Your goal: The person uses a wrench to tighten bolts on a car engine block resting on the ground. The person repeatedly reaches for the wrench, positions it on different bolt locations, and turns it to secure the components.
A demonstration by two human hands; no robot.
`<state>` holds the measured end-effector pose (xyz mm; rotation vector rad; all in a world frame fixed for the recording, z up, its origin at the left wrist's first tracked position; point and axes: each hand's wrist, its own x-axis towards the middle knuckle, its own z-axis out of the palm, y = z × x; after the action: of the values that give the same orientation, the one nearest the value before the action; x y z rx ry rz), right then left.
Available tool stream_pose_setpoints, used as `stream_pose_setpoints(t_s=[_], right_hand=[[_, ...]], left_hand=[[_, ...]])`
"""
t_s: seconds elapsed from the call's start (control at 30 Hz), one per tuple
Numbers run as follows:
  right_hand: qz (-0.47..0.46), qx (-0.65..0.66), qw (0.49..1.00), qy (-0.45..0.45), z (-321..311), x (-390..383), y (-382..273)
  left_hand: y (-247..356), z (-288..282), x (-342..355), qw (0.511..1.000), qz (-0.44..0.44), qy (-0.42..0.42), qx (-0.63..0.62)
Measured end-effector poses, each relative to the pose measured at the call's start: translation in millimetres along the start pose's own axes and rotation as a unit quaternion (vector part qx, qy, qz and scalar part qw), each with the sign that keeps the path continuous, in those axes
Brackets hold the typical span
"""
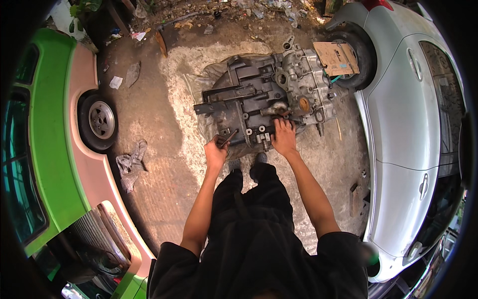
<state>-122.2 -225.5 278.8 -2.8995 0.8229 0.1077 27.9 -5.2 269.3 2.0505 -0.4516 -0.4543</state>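
A greasy grey engine block lies on a sheet on the ground in front of my feet. My left hand is closed round a thin rod-like metal tool, slanting up and right over the near left of the engine. The tool's exact kind is too small to make out. My right hand rests on the near edge of the engine, right of the middle, its fingers stretched forward and slightly apart. Just beyond those fingers sits a round brownish opening in the lighter metal housing.
A green and pink vehicle stands to the left, a silver car to the right. Cardboard leans on the silver car's wheel. A grey rag lies on the left ground. Litter covers the far edge.
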Motion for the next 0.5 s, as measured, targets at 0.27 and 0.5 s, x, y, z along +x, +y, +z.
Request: stream_pose_setpoints(t_s=[0.27,0.5], right_hand=[[-0.011,0.002,1.000,0.008,0,-1,1],[-0.010,0.019,1.000,0.002,-3,-1,1]], left_hand=[[-2,27,24,0.988,-0.007,0.036,-0.151],[10,38,50,1.000,0.019,-0.017,-0.010]])
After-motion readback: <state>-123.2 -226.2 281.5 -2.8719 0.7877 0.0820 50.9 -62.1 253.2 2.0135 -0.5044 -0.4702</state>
